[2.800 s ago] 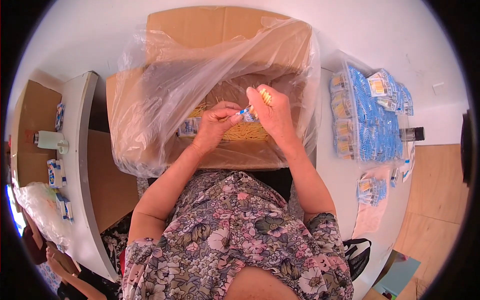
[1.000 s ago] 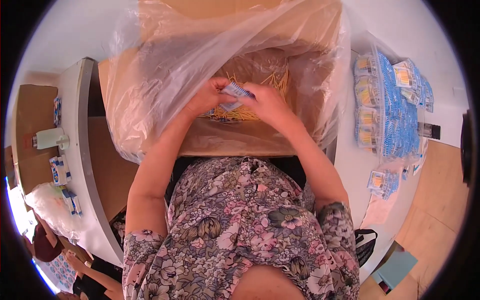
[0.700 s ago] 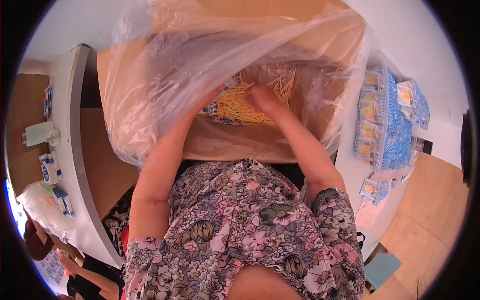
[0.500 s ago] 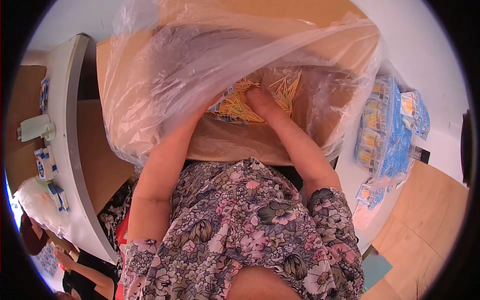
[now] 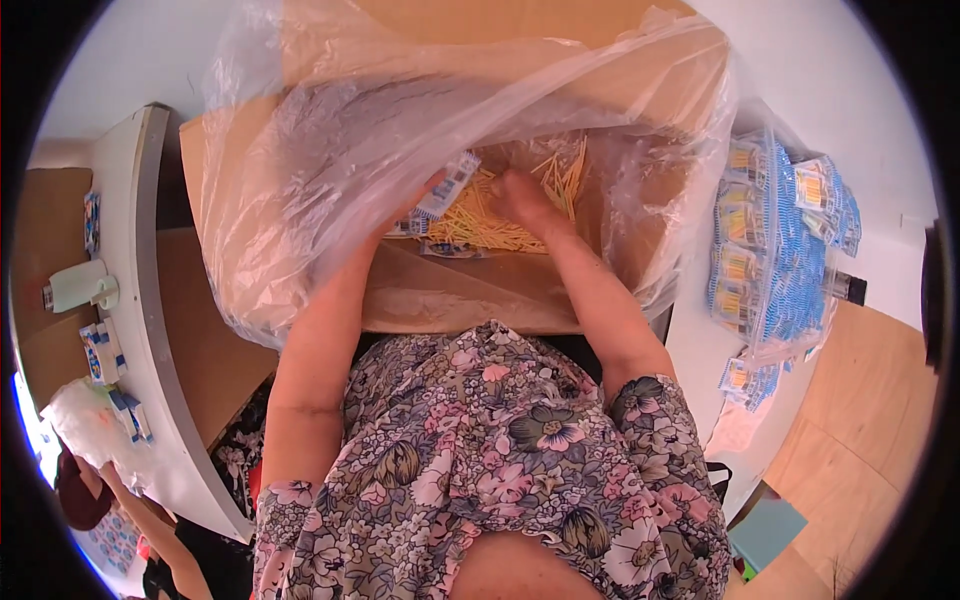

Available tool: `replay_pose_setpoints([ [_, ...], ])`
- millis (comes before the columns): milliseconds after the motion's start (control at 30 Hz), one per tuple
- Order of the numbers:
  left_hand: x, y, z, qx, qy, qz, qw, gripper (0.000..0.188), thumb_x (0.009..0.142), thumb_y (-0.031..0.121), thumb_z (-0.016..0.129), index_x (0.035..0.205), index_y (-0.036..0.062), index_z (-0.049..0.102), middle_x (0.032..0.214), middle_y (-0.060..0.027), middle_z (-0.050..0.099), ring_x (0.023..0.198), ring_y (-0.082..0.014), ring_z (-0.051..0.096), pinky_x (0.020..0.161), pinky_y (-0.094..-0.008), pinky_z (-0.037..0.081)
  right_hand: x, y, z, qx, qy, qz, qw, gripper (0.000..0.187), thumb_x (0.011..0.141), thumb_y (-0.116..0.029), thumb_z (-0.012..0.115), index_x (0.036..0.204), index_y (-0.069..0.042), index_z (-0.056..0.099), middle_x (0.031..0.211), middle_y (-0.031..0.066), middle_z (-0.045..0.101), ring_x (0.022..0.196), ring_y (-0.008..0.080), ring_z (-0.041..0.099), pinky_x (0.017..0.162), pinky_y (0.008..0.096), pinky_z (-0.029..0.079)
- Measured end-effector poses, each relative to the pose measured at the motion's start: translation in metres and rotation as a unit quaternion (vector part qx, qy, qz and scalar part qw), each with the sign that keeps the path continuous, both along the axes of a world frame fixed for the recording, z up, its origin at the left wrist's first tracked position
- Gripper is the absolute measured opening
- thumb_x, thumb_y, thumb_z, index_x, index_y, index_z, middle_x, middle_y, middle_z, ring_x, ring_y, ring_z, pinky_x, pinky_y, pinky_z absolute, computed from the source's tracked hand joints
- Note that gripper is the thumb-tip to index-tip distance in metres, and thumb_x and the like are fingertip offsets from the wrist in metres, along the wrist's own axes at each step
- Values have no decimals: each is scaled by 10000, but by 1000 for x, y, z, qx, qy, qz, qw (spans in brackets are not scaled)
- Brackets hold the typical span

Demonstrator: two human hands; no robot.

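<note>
Thin yellow sticks [image 5: 478, 222] lie in a loose heap inside a large cardboard box [image 5: 450, 290] lined with clear plastic film [image 5: 330, 190]. My left hand [image 5: 428, 192], partly veiled by the film, is closed on a small clear packet [image 5: 452, 185] with blue-and-white print. More such packets [image 5: 450, 250] lie at the near edge of the heap. Above the sticks, my right hand [image 5: 522, 197] has its fingers curled together. Whatever they may hold is hidden.
On the right, a clear bag [image 5: 770, 240] full of blue-printed packets stands on a white table [image 5: 685, 360]. A white shelf edge [image 5: 150, 290] runs along the left, with small boxes [image 5: 102, 350] and a pale green bottle [image 5: 82, 287] beyond. Another person's arm [image 5: 150, 520] shows at lower left.
The packet in my left hand has come up out of the heap and shows more fully. My right hand stays over the sticks, its fingers more tucked. The whole view has shifted slightly.
</note>
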State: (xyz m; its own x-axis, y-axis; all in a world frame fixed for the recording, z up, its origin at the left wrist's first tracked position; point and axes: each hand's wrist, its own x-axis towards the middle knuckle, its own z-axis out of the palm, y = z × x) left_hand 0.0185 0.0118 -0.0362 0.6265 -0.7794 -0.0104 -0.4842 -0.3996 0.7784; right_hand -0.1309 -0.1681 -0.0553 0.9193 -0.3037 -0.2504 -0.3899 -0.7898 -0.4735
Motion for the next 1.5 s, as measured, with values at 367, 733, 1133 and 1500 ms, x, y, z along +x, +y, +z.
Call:
replay_pose_setpoints([
  [367,-43,-17,35,-24,452,-274,848,146,799,72,633,925,-2,648,841,5,627,785,-62,536,734,-228,438,-7,13,76,486,-54,-202,849,96,768,-118,645,801,-29,638,605,6,561,526,74,506,456,213,392],
  [733,-52,-20,53,-20,232,-276,932,158,791,38,614,939,-10,638,822,-67,647,762,-87,559,706,-255,457,-1,37,95,75,-104,-143,981,345,788,-345,626,779,-1,597,686,202,602,611,350,579,547,385,448],
  [1133,-50,-10,38,-41,490,-218,843,198,862,113,575,1040,31,598,886,-4,628,799,-62,553,738,-237,455,-15,15,78,358,-188,-282,870,218,780,-145,636,641,-17,528,566,-25,482,557,53,414,488,253,361],
  [1500,-53,-10,58,-68,470,-134,870,232,889,209,556,986,12,630,898,2,638,793,-69,558,744,-234,449,-41,14,96,338,-277,-302,847,246,836,-203,613,640,-85,523,541,-34,476,412,31,374,361,217,269],
])
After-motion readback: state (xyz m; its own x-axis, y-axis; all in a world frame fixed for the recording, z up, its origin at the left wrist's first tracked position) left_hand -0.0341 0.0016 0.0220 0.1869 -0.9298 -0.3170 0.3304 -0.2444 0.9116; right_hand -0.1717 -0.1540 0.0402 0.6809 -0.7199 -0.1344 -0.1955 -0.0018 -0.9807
